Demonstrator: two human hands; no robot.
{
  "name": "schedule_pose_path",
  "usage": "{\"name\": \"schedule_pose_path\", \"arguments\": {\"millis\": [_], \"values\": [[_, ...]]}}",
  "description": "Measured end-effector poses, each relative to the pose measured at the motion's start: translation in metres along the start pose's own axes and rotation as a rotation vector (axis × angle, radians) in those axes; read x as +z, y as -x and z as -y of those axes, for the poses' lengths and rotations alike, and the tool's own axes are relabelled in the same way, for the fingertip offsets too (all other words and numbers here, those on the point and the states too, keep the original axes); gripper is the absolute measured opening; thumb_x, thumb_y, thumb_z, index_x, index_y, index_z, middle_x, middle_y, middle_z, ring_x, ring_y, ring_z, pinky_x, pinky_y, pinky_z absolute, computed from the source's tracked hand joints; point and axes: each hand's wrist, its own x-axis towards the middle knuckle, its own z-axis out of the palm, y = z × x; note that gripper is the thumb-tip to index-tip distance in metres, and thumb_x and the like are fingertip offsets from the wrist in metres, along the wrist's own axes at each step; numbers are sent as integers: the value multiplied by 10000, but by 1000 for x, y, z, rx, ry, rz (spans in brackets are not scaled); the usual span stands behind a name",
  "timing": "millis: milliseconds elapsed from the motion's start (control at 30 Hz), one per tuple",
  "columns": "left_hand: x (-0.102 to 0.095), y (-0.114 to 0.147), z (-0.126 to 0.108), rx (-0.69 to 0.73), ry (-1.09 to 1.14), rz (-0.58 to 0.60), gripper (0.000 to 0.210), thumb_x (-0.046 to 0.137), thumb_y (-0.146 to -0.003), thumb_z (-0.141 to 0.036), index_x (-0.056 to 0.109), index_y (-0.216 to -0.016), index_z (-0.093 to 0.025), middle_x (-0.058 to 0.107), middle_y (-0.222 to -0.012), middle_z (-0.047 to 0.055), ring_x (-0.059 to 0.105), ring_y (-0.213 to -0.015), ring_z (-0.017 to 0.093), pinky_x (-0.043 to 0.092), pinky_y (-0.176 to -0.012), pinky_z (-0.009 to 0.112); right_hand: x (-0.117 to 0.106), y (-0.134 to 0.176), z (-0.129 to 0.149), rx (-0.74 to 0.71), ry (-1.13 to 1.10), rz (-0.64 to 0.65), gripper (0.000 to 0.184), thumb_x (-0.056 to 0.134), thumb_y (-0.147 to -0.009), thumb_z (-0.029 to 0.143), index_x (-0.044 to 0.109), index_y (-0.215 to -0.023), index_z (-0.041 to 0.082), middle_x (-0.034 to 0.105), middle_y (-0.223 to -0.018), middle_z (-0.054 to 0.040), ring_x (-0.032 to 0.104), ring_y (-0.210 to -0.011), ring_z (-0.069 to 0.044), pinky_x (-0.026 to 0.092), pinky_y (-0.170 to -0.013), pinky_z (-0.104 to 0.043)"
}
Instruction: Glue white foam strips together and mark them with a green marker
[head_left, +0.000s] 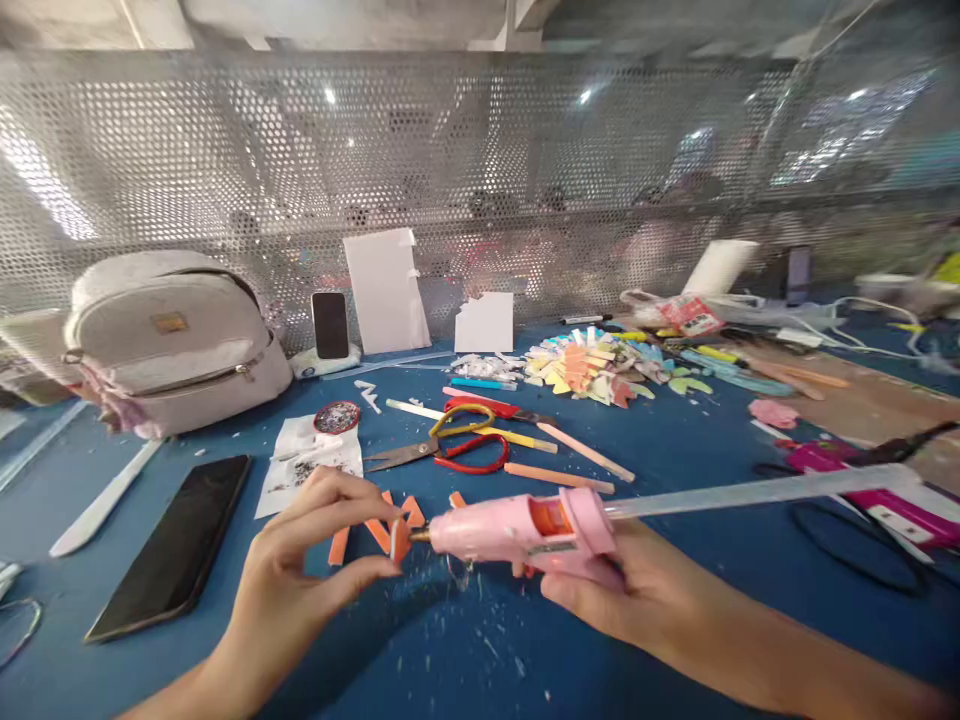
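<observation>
Pink, the glue gun (491, 530) fills the closed grip of our right hand (639, 585). Our left hand (289, 555) pinches an orange piece (400, 541) between thumb and fingertips, at the nozzle (421, 536).

Clearance before you: near-centre blue tabletop (397, 660). Obstacles: pink glue gun (487, 530) across the middle, scissors (407, 456) beyond, black phone (176, 550) at left.

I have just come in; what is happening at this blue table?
The person's right hand holds a pink glue gun; the left hand pinches a small orange piece at the gun's nozzle. A clear glue stick juts from the gun's back. Orange strips lie beyond on the blue table, with scissors behind them.
</observation>
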Motion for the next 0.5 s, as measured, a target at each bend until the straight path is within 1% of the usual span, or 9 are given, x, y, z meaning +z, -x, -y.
{"name": "schedule_pose_path", "arguments": {"millis": [100,200,367,500], "values": [[0,-3,-1,12,7,-7,207,750,-830,-341,700,-1031,-338,634,-921,-31,553,-886,145,431,-771,246,2,1,-3,8,9,-17,494,525,-990,391,455,-1464,272,585,-1375,-57,595,-1173,-220,422,-1080,-338],[0,-4,0,15,13,-15,208,751,-828,-345,705,-1030,-333,634,-913,-24,553,-876,149,434,-752,247,2,0,5,31,33,-9,485,525,-986,393,478,-1451,264,613,-1333,-62,592,-1180,-240,418,-1087,-373],[1,-4,1,15,23,-22,214,752,-824,-359,707,-1033,-337,639,-907,-22,557,-867,150,438,-753,248,2,-3,23,39,59,7,459,517,-984,409,518,-1422,271,630,-1307,-60,606,-1158,-242,456,-1044,-356],[0,-5,-2,10,21,-30,205,749,-826,-366,708,-1026,-350,636,-902,-32,557,-861,142,435,-744,240,3,-2,16,49,92,-22,476,513,-976,455,521,-1417,276,644,-1268,-59,619,-1103,-243,477,-1012,-364]]}}
